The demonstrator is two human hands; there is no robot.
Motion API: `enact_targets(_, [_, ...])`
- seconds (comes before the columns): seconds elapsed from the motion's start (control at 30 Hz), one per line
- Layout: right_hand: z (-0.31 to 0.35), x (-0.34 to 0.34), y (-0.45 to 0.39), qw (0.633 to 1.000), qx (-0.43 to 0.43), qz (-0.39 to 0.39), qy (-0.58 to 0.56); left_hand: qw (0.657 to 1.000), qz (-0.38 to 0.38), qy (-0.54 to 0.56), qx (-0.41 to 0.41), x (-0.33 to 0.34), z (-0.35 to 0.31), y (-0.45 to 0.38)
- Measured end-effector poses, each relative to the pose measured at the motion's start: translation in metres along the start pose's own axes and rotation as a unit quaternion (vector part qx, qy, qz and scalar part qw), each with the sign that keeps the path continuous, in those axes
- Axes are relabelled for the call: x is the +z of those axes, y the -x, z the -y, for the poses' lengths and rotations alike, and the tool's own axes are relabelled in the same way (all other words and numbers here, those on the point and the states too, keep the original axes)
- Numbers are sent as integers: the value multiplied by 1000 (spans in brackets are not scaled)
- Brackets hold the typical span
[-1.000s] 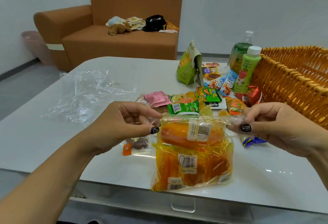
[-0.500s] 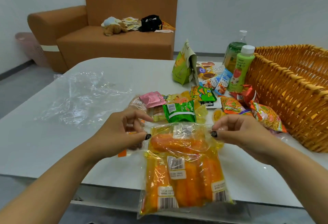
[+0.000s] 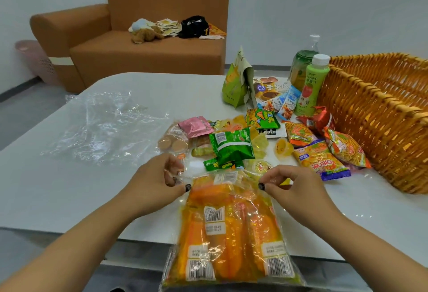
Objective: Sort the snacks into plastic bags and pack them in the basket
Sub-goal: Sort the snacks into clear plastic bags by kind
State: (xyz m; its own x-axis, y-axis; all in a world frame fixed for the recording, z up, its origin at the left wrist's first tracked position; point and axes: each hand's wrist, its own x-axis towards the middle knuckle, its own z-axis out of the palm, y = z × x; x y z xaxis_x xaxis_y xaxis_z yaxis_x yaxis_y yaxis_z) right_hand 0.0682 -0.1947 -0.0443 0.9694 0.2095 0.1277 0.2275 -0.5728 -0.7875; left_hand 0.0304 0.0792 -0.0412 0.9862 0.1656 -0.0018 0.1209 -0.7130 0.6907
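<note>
A clear plastic bag (image 3: 231,233) full of orange and yellow snack packs lies flat at the white table's near edge, its bottom hanging over it. My left hand (image 3: 157,183) pinches the bag's top left corner. My right hand (image 3: 291,185) pinches the top right corner. Loose snack packets (image 3: 231,145) lie in a heap just beyond the bag. The woven wicker basket (image 3: 379,120) stands at the right of the table.
Spare clear plastic bags (image 3: 102,127) lie crumpled on the table's left half. Two green drink bottles (image 3: 310,83) and a green standing pouch (image 3: 236,83) stand behind the snacks, beside the basket. A brown sofa (image 3: 143,44) sits beyond the table.
The filled bag has come down from upright in the air to lying flat at the table edge. Both hands moved lower and closer together along its top.
</note>
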Motion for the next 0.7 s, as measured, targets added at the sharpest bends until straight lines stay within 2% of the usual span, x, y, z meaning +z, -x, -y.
enact_targets(0.07, [2, 1, 1, 1000, -2, 1, 12, 994, -40, -55, 83, 4, -5, 4])
enact_targets(0.1, [3, 1, 1, 1000, -3, 2, 17, 985, -37, -85, 144, 6, -9, 6])
enact_targets(0.17, [4, 1, 1, 1000, -6, 2, 24, 953, 11, -160, 255, 10, -17, 12])
enact_targets(0.23, [5, 1, 1, 1000, -9, -1, 24, 921, 77, -225, 309, 14, -24, 16])
enact_targets(0.3, [4, 2, 2, 1000, -10, -4, 25, 913, 145, -230, 303, 16, -29, 21])
enact_targets(0.37, [4, 3, 3, 1000, -12, -8, 26, 918, 182, -212, 281, 13, -30, 25])
enact_targets(0.6, [4, -2, 3, 997, -23, -5, 75, 922, 204, -229, 237, 15, -27, 41])
enact_targets(0.7, [7, -4, 5, 992, -37, -61, 105, 921, 180, -243, 244, 22, -24, 46])
